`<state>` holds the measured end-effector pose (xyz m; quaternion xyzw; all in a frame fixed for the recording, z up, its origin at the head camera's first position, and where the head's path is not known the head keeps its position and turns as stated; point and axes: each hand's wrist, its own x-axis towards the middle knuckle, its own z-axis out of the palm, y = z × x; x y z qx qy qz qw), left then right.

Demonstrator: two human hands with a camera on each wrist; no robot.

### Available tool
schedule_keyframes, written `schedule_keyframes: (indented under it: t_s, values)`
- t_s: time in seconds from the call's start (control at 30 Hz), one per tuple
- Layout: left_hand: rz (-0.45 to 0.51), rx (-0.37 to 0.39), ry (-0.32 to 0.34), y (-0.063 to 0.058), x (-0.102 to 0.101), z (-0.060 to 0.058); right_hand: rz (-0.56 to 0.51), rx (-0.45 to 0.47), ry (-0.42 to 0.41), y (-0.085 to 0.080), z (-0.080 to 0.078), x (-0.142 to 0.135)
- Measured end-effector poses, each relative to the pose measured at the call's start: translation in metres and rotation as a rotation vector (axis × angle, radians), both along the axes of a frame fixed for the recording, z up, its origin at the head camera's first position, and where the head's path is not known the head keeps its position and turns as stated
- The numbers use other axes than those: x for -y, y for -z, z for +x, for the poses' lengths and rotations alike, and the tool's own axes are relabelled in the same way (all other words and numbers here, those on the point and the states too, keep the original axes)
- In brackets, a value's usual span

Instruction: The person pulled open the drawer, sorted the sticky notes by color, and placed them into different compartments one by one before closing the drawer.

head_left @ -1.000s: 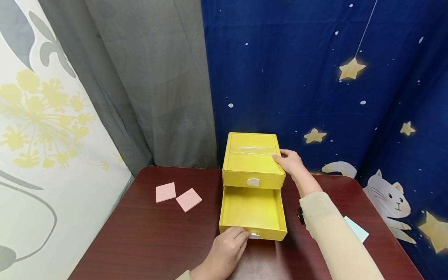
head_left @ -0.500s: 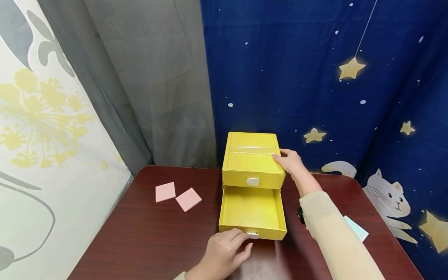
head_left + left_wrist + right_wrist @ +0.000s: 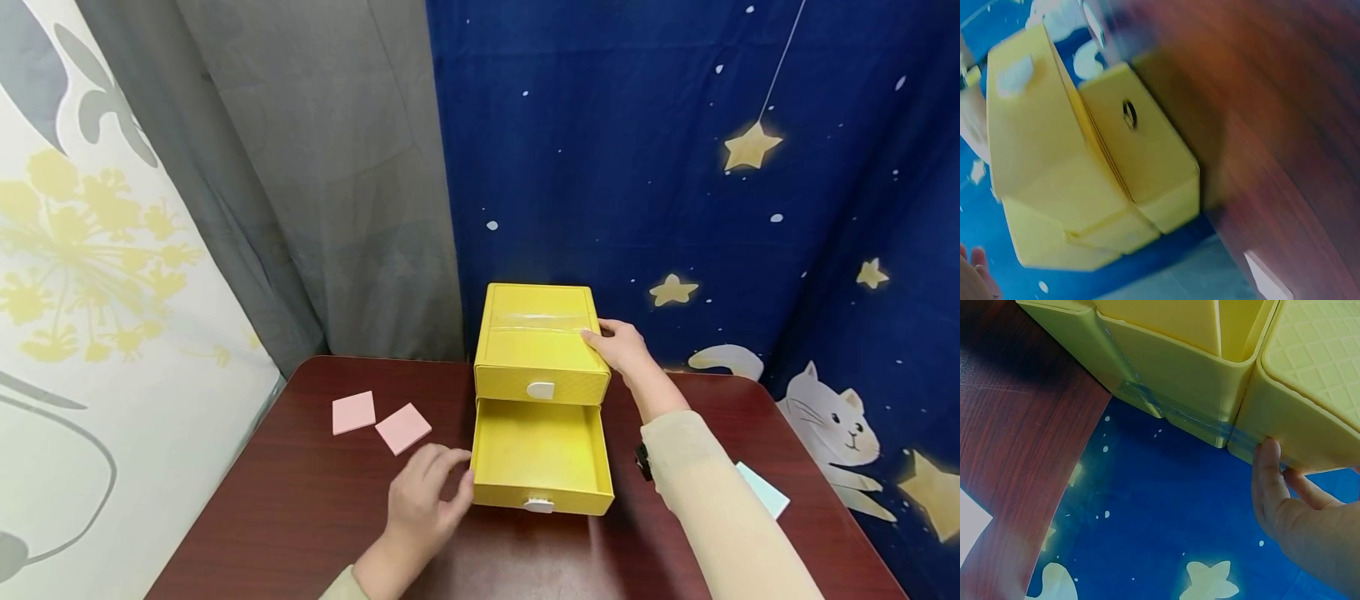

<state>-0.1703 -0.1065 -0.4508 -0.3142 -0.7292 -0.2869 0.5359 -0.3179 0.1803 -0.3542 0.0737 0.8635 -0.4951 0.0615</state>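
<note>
A yellow drawer unit (image 3: pixel 536 321) stands on the table, clear tape across its top. One drawer (image 3: pixel 543 442) is pulled out below the top tier, with nothing inside and a white tab handle (image 3: pixel 538 506) on its front. My left hand (image 3: pixel 420 504) is at that drawer's left front corner, fingers loosely bent and thumb apart, holding nothing. In the left wrist view a lower yellow front (image 3: pixel 1147 144) shows with a dark ring-shaped mark. My right hand (image 3: pixel 626 350) rests on the top tier's right edge, thumb on top, extended fingers (image 3: pixel 1269 465) against the side.
Two pink sticky-note pads (image 3: pixel 353 412) lie left of the unit on the dark red wooden table (image 3: pixel 300 517). A pale blue pad (image 3: pixel 765 492) lies at the right, partly behind the right sleeve. Grey and blue star-patterned curtains (image 3: pixel 637 167) hang behind.
My left hand has let go of the drawer's white handle and moved left to the drawer's front corner. The drawer and my right hand have stayed in place.
</note>
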Motion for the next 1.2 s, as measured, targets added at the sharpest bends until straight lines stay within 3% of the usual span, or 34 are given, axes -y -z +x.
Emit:
schedule_keyframes:
  t_s: [0.27,0.6,0.93,1.2]
  values:
    - [0.042,0.126,-0.166,0.012,0.030,-0.021,-0.002,0.000,0.000,0.001,-0.001,0.000]
    - [-0.028,0.441,-0.318,0.040,0.057,-0.040,-0.009,0.000,0.004,0.001,-0.001,0.000]
    - [-0.111,0.747,-0.413,0.067,0.074,-0.054,0.013,-0.028,-0.013,0.003,-0.003,0.002]
    - [-0.128,0.823,-0.429,0.074,0.082,-0.060,0.079,-0.045,-0.035,0.003,-0.003,0.001]
